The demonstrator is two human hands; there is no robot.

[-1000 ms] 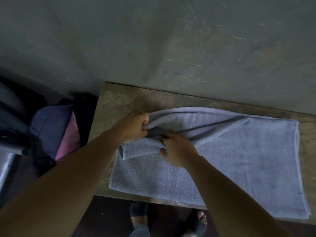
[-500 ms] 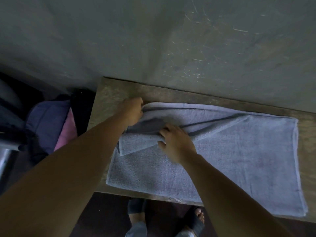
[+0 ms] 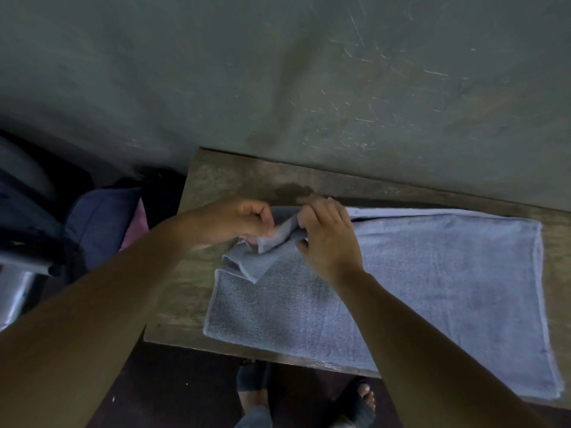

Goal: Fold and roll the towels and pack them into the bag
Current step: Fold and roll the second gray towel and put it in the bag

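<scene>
A pale blue-grey towel (image 3: pixel 432 282) lies folded flat on a worn wooden table (image 3: pixel 234 177), reaching to the table's right and near edges. Its far left corner is bunched and lifted off the layer beneath. My left hand (image 3: pixel 238 220) pinches that raised corner from the left. My right hand (image 3: pixel 327 236) grips the same bunched cloth from the right, fingers curled over the far edge. To the left of the table, low down, sits a dark open bag (image 3: pixel 55 239) holding a navy roll (image 3: pixel 99 220) and a pink one (image 3: pixel 136 223).
A scratched grey wall (image 3: pixel 309 72) rises directly behind the table. A metal frame (image 3: pixel 15 285) stands at the far left. Beneath the near table edge are my feet in dark sandals (image 3: pixel 355 403) on a dark floor.
Both hands have shifted toward the far edge and right, drawing the loose top layer along. The long diagonal fold across the towel has flattened; only the left corner remains bunched.
</scene>
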